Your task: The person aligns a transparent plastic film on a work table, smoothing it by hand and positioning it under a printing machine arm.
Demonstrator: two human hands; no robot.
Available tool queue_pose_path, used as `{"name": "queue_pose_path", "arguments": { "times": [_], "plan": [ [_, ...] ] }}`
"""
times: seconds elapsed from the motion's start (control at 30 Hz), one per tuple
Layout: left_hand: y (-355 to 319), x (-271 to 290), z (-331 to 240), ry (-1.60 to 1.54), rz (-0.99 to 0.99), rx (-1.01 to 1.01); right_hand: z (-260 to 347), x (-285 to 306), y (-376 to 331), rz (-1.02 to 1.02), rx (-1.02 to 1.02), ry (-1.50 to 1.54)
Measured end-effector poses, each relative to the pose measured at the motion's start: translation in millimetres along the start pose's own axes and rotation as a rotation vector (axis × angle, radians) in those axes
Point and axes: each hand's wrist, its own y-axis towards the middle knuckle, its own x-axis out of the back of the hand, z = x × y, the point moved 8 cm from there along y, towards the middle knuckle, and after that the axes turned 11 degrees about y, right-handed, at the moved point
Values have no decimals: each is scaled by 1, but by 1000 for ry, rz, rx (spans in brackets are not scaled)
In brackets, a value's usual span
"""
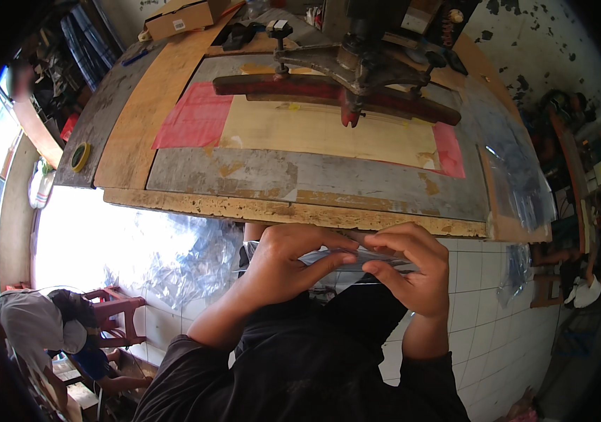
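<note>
In front of my body, just off the table's near edge, both hands hold a thin clear plastic sheet (328,257). My left hand (297,254) has its thumb and fingers closed on the sheet from the left. From the right, my right hand (416,266) curls its fingers above the sheet and its thumb below. The fingertips of the two hands come close together. How many layers the plastic has, I cannot tell.
The worn table (216,169) carries a pale yellow panel with pink ends (321,133). Over it stands a heavy metal press with a red bar (399,102). A tape roll (81,157) lies left, a cardboard box (184,17) behind. Crumpled plastic (181,257) lies left; a person (47,327) sits lower left.
</note>
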Motion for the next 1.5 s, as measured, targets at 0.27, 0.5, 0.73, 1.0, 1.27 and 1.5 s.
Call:
{"name": "queue_pose_path", "arguments": {
  "times": [0.27,0.5,0.73,1.0,1.27,1.5],
  "plan": [
    [0,-5,-1,38,-21,11,-9,-11,-2,15,-82,-1],
    [4,-4,-7,147,-19,-57,3,-12,5,33,-12,51],
    [2,3,-17,306,-119,-49,-12,20,-3,-184,-1,-5],
    [4,33,-14,1081,-299,-73,-93,90,-24,-669,-314,323],
    [12,-14,67,868,102,-17,-130,63,-18,-422,-347,-404],
    [12,-19,72,914,171,33,-107,45,1,-151,-114,-617]
  ]
}}
